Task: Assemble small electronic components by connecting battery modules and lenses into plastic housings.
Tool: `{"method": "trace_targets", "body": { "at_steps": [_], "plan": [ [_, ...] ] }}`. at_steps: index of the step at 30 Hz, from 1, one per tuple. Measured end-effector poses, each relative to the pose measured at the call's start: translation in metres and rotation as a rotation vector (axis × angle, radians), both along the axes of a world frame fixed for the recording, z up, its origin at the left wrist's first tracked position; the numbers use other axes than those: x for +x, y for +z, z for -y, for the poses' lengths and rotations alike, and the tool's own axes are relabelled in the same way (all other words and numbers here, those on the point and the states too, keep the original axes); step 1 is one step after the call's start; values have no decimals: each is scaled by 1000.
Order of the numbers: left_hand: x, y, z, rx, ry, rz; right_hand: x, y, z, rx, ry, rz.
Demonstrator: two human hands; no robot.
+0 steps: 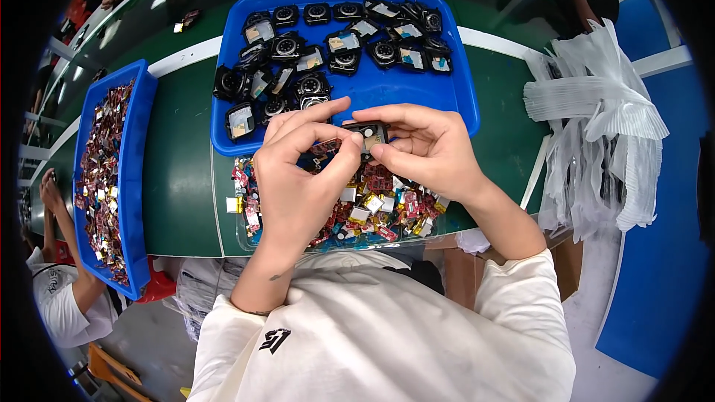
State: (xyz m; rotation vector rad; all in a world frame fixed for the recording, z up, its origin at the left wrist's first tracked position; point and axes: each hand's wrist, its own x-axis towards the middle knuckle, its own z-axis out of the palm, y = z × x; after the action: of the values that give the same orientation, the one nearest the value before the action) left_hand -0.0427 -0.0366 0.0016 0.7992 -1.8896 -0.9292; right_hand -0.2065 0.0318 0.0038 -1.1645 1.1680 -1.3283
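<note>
Both my hands meet over the near edge of a blue tray (398,95), around one small black smartwatch case (375,134) with a light patch inside. My right hand (439,150) grips it from the right, thumb on its near face and fingers behind. From the left, the thumb and a finger of my left hand (302,167) pinch at its edge, while another finger points outward. Several similar black watch cases (287,46) lie in the tray, some round side up, others showing pale rectangles. Beneath my hands, a clear container holds a heap of small batteries and red circuit pieces (372,212).
A long blue bin (132,179) full of similar small parts stands to the left on the green table (179,171). Translucent packing sleeves (592,108) pile up at the right. Other people sit or stand at the left and far edges. A cardboard box (462,275) is below the table's near edge.
</note>
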Motion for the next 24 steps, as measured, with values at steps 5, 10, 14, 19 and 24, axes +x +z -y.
{"method": "trace_targets", "body": {
  "at_steps": [5, 10, 14, 19, 24],
  "plan": [
    [0, 0, -1, 32, -5, 2, 0, 4, -2, 51, 8, -57],
    [-2, 0, -2, 14, 20, 24, 4, -2, -2, -30, -42, -59],
    [-4, -1, -5, -14, 30, 45, 4, -3, -3, -75, -102, -143],
    [-3, -2, -7, -77, 4, 38, 1, -3, -2, -91, -142, -50],
    [6, 1, -9, -98, 50, 4, -5, -4, 2, -73, -171, 8]
  ]
}}
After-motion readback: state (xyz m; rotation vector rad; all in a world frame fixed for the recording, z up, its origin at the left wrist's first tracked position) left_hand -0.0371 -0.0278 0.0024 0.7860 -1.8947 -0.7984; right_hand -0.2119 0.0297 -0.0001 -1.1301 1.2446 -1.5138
